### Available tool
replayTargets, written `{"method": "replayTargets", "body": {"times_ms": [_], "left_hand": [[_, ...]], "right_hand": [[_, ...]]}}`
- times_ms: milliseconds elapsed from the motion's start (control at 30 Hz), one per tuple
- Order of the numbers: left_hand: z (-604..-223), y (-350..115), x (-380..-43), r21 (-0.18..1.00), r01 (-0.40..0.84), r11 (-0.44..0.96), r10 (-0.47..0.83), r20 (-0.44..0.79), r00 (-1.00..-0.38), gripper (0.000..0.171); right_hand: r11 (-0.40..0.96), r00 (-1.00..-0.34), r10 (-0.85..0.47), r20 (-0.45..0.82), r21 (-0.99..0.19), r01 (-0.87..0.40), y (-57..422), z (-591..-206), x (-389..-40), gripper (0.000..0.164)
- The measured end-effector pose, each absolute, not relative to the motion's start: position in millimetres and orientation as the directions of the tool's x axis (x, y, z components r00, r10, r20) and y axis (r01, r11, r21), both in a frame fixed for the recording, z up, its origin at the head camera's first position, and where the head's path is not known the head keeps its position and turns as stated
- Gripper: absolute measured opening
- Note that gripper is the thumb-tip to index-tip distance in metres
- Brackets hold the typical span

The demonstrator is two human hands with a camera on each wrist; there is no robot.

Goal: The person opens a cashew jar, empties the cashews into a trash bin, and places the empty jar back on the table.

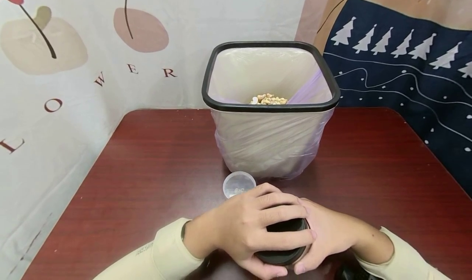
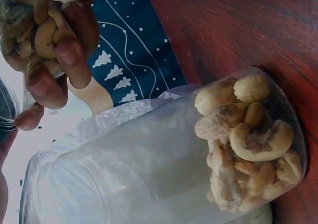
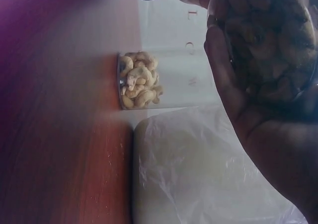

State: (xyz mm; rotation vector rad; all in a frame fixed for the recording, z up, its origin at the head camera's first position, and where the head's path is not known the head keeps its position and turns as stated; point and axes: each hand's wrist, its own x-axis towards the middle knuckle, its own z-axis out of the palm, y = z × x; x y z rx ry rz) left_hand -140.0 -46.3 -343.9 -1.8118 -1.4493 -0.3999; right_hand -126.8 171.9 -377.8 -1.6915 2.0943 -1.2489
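Note:
My left hand (image 1: 245, 226) spreads its curled fingers over the black lid (image 1: 285, 231) of a clear jar (image 2: 37, 28) filled with cashews. Around the side of that jar my right hand (image 1: 326, 233) is wrapped, its fingertips meeting the left ones. The jar's body is mostly hidden from the head view, but its nuts (image 3: 266, 45) show dimly in the right wrist view. Just beyond the left hand an uncapped clear jar (image 1: 239, 184) stands upright on the table, with cashews (image 2: 253, 144) at its bottom and its upper part bare.
Behind both jars stands a bin (image 1: 269, 141) with a black rim and a thin plastic liner; nuts (image 1: 269, 99) lie inside it. The table (image 1: 158, 157) is dark red wood. Printed cloths (image 1: 147, 83) hang at the back. A dark object (image 1: 355, 273) is partly visible by the right sleeve.

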Motion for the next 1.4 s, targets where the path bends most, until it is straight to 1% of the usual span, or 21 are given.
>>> {"method": "replayTargets", "body": {"times_ms": [133,233,433,533,633,767,900,1033,1133,1267,1400], "left_hand": [[-344.9,-45.9,-141.6,-0.351,0.936,-0.033,0.691,0.669,0.275,0.048],[-345.4,-45.4,-142.7,-0.346,0.938,-0.018,0.683,0.681,0.264,0.048],[-345.3,-46.5,-142.2,-0.32,0.947,0.016,0.665,0.711,0.228,0.048],[-344.7,-46.7,-142.6,-0.311,0.95,0.031,0.659,0.721,0.214,0.048],[-344.5,-46.2,-143.7,-0.3,0.953,0.042,0.656,0.728,0.2,0.048],[-345.9,-46.6,-145.6,-0.29,0.955,0.064,0.662,0.729,0.177,0.049],[-348.2,-47.5,-147.1,-0.275,0.957,0.09,0.67,0.728,0.146,0.051],[-349.9,-47.8,-148.6,-0.27,0.957,0.107,0.672,0.729,0.131,0.05],[-351.0,-48.3,-149.4,-0.267,0.957,0.118,0.668,0.734,0.122,0.049],[-351.2,-48.7,-150.5,-0.261,0.957,0.13,0.665,0.739,0.111,0.048],[-350.8,-48.7,-151.3,-0.256,0.955,0.15,0.659,0.746,0.096,0.048]], "right_hand": [[0.036,-0.396,-0.848,0.351,-0.708,-0.705,172.5,-377.9,-125.1,0.073],[0.033,-0.42,-0.836,0.353,-0.731,-0.682,172.4,-378.2,-124.9,0.069],[0.077,-0.492,-0.805,0.333,-0.763,-0.642,169.9,-378.8,-123.7,0.074],[0.099,-0.523,-0.788,0.325,-0.771,-0.629,168.1,-379.2,-123.0,0.073],[0.118,-0.552,-0.765,0.33,-0.771,-0.625,166.9,-378.9,-122.6,0.076],[0.133,-0.581,-0.74,0.338,-0.773,-0.62,165.6,-378.6,-122.8,0.078],[0.159,-0.611,-0.711,0.348,-0.767,-0.622,165.1,-379.0,-122.6,0.077],[0.177,-0.637,-0.686,0.352,-0.769,-0.615,165.1,-379.0,-121.8,0.077],[0.203,-0.664,-0.668,0.336,-0.777,-0.596,164.8,-378.6,-120.3,0.081],[0.294,-0.711,-0.634,0.303,-0.756,-0.585,164.3,-376.5,-117.9,0.091],[0.35,-0.745,-0.597,0.299,-0.738,-0.577,163.2,-374.7,-115.8,0.095]]}}
